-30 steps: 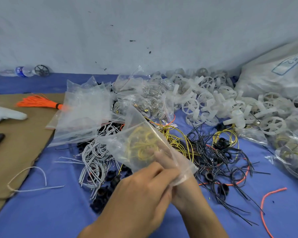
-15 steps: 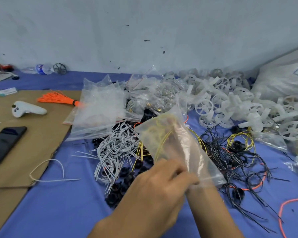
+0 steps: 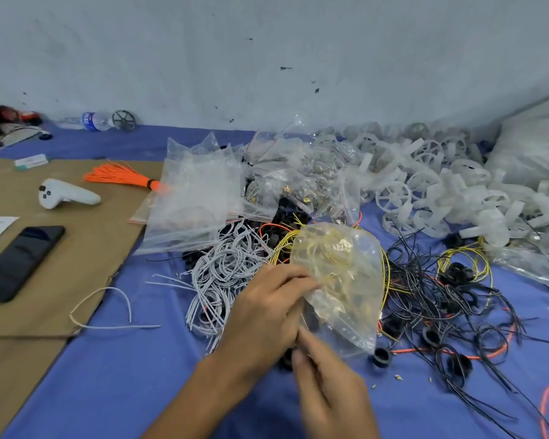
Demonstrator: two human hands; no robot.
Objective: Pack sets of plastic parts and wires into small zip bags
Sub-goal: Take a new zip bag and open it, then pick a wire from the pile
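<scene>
A small clear zip bag with yellow wire and a part inside is held above the blue cloth. My left hand pinches its left edge. My right hand sits just below, fingertips at the bag's lower edge; its grip is blurred. Under the bag lie white wires, yellow wires, black wires and black plastic rings. White plastic wheels are heaped at the back right.
Empty zip bags are piled behind the wires. On brown cardboard at the left lie a phone, a white controller and orange wires. A water bottle lies by the wall.
The view has swung left. The bag has turned more upright, and my right hand has come out from under it to its lower edge.
</scene>
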